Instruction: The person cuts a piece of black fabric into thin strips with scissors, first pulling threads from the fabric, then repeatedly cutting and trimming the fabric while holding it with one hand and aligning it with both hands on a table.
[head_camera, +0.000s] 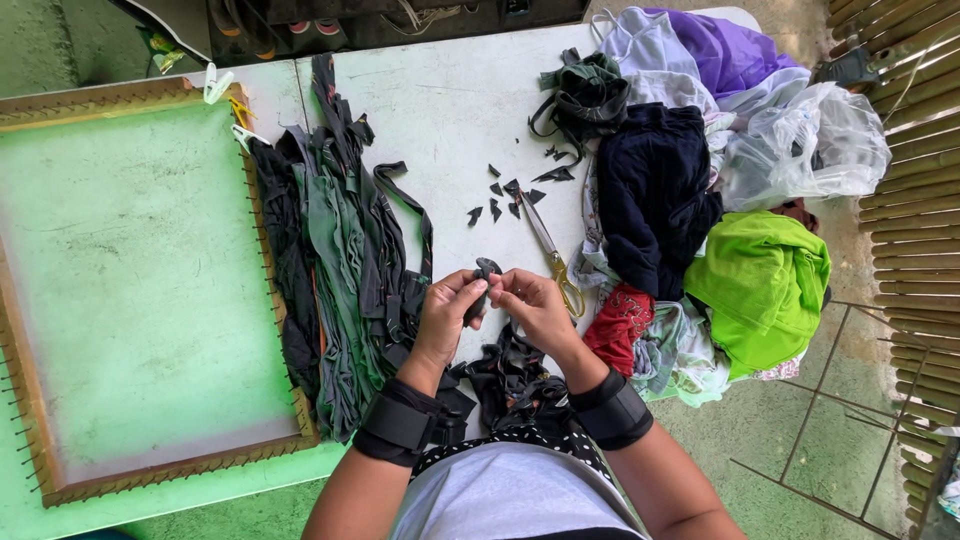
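Head view, strip: a short dark fabric strip (482, 285) is held up between both hands, just above the worktop (440, 110) and near the person's body.
Head view, left hand: the left hand (447, 312) pinches the strip's lower left part, fingers (470, 287) closed on the cloth.
Head view, right hand: the right hand (530, 305) pinches the strip from the other side, fingertips closed on it near the top.
Head view, handling: the strip looks light, limp and soft, likely a stretchy knit; it would sag without support, so a pinch near each end seems the sound hold. Not fragile, not slippery by the look of it.
Head view, nearby: scissors (548, 248) with yellow handles lie just beside the right hand, with small dark offcuts (500, 190) above them.
Head view, left side: a heap of dark and green strips (340, 260) lies beside a wooden peg frame (140, 290).
Head view, right side: a pile of clothes (690, 200), with a bright green garment (765, 285).
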